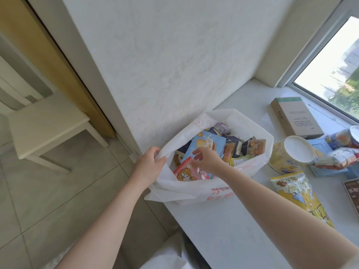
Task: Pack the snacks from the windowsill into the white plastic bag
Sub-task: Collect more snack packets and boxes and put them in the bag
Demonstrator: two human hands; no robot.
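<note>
Here the left hand (148,164) grips the near-left rim of the white plastic bag (186,189), fingers and thumb curled over the folded edge and holding its mouth wide, while the right hand (206,159) reaches down into the opening with loosely spread fingers, its fingertips on or just above a pink snack packet (184,172) with a cartoon figure; whether they pinch the packet or only touch it I cannot tell. The bag sits at the left end of the windowsill (223,220), beside the wall corner, its white film crumpled and printed with red lettering on the near side. Just past the pink packet lies a light blue biscuit box (208,143), tilted, and around it a jumble of darker small wrappers too crowded to name. To the right of the bag, on the sill, lie a yellow snack bag (297,195), partly covered by the right forearm, and a round yellow tub (291,154) on its side showing its white end. Farther off rests a brown carton (295,117) near the window, and more packets at the right edge are cut off
</note>
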